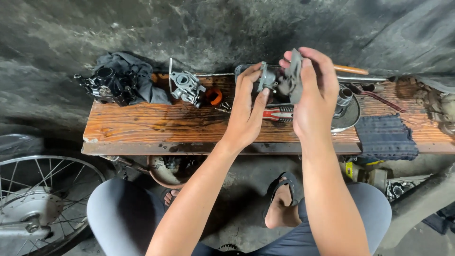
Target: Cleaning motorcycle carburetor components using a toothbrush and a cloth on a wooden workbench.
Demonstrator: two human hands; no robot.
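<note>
My left hand (246, 106) grips a small grey metal engine part (267, 79) between thumb and fingers, held above a low wooden bench (151, 124). Pressed against that part is a grey rag (292, 78), which my right hand (313, 95) holds from the right. Both hands are raised over the middle of the bench. Beneath them lies a screwdriver with a red and black handle (278, 114).
On the bench stand a silver carburettor body (186, 86), an orange ring (213, 96), a black engine part (108, 85) on a dark cloth (142, 76), a round metal dish (348, 118) and a folded dark blue cloth (386, 137). A spoked wheel (38, 204) lies lower left.
</note>
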